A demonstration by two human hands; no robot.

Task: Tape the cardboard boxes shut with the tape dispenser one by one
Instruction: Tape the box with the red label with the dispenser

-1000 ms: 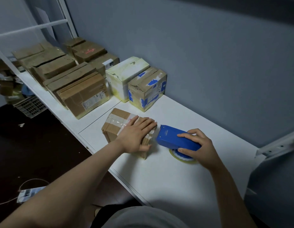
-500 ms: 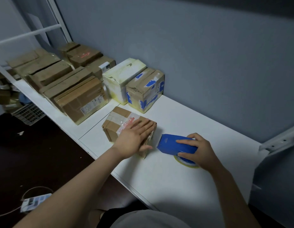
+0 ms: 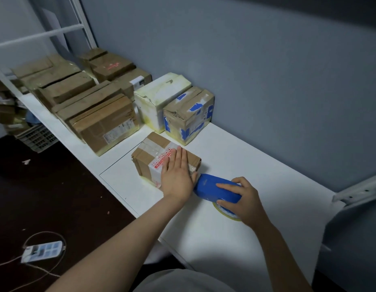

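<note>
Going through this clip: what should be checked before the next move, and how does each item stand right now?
1. Small box held steady: ok, the left hand presses flat on its top.
2. Tape dispenser gripped: ok, the right hand is curled round its rear end.
3. Dispenser's front at the box: ok, it sits at the box's near right corner, beside the left thumb.
4. Clear tape across the top: ok, a strip with red print shows.
5. Strip cut free from the dispenser: cannot tell, the left hand hides that edge.
</note>
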